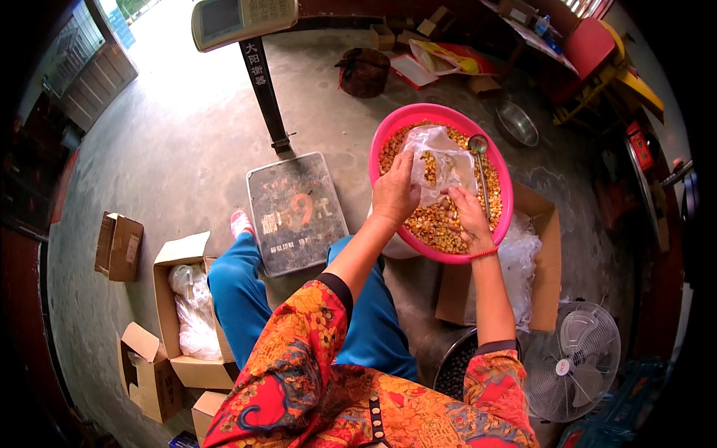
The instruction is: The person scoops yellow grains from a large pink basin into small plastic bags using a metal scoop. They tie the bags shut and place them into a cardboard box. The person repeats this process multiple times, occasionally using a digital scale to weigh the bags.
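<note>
A pink plastic basin [384, 134] full of orange-yellow kernels [434, 227] stands before me. Over the kernels, my left hand [399, 190] is closed on the left edge of a clear plastic bag [442, 151]. Some kernels show in or through the bag. My right hand [469, 215] is at the bag's lower right edge, with its fingertips on the plastic and its palm low over the kernels. A metal ladle [478, 144] lies on the kernels at the right, its handle pointing towards me.
A platform scale [297, 213] stands left of the basin. Open cardboard boxes of plastic bags stand at the left [182, 252] and below the basin's right side [546, 269]. A floor fan [574, 364], a pot of dark round things [456, 364] and a metal bowl [516, 123] are at the right.
</note>
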`<state>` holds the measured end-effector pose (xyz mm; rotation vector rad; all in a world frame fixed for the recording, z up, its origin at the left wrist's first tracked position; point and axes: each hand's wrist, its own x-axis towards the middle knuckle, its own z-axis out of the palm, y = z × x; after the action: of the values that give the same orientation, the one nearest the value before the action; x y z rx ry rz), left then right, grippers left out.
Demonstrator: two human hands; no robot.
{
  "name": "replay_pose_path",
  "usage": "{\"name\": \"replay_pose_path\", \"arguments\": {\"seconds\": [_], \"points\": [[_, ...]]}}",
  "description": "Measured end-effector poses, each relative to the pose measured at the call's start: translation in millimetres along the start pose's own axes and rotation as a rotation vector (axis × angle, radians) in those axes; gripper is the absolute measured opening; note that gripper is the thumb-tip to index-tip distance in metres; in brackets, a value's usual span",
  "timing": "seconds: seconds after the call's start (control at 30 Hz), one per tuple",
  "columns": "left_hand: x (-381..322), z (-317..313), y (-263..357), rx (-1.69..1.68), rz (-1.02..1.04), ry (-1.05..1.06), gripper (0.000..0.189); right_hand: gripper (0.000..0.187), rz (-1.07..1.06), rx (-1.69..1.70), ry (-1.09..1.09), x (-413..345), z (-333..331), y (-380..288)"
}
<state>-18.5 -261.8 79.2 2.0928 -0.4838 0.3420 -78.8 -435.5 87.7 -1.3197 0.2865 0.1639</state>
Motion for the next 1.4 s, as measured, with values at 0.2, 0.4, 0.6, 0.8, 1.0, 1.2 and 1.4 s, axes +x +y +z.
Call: {"name": "replay_pose_path", "arguments": {"seconds": [0.2, 0.4, 0.6, 0.8, 1.0, 1.2, 1.4], "points": [[1.2, -0.4, 3.0, 0.013, -0.018, -0.029, 0.06, 0.02, -0.144, 0.166, 0.166, 56.3, 14.8, -14.2], [0.9, 3.9, -1.2, 0.017, 0.007, 0.003, 0.055, 0.013, -0.29, 0.209, 0.382, 100.9, 24.9, -15.7], [1.5, 3.2, -0.7, -0.009, -0.011, -0.017, 0.056, 0.017, -0.328, -0.183, 0.082, 98.9, 12.1, -7.9], [0.5, 1.0, 1.5, -0.012, -0.01, 0.002, 0.055, 0.02, -0.581, -0.641, 0.121, 33.1, 19.5, -7.7], [0.3, 4.2, 0.0, -0.024, -0.006, 0.01, 0.053, 0.019, -0.25, -0.846, 0.134, -24.1, -21.0, -0.6], [1.9, 3.5, -1.6, -0.03, 0.031, 0.032, 0.057, 0.034, -0.424, -1.496, 0.352, -20.9, -51.1, 28.2], [1.4, 4.7, -2.8, -0.005, 0.055, 0.057, 0.059, 0.036, -0.414, -1.508, 0.256, -17.1, -12.7, 34.2]]}}
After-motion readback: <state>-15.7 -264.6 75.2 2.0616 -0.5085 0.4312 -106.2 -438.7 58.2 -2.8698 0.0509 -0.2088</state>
